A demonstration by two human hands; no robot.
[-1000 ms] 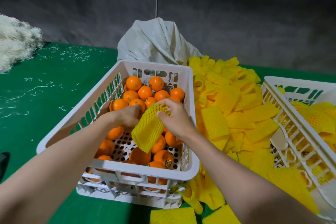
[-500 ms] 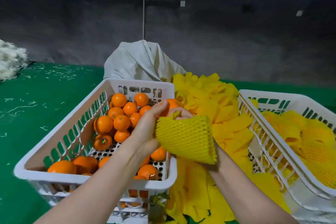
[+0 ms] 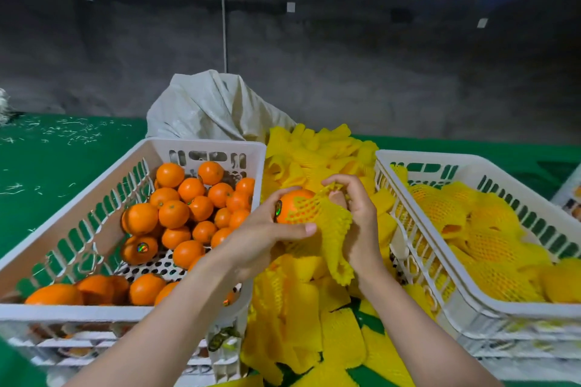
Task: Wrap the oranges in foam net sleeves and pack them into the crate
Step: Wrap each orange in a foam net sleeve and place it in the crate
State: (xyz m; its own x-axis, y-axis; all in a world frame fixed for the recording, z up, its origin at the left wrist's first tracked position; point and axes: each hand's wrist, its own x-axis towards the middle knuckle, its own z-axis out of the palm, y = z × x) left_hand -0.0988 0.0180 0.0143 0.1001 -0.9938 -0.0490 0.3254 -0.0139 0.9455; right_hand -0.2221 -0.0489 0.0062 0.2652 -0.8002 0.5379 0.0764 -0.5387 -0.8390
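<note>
Oranges, bare and loose, were found in the left crate, which stood on a green bench. A second white crate stood at the right of the bench, well apart from the first, and held wrapped fruit in yellow netting. A pale sack stood slumped behind the left crate. A pile of flat yellow sleeves filled the gap between the two crates.

The left grip was curled round one orange, held above the pile and just beside the left crate's right wall. The right grip pinched the mouth of one sleeve in bent fingers. That sleeve was stretched over the right side of the held orange; its remainder hung slack below the hands. A shiny sticker showed on the orange's bare left side.
</note>
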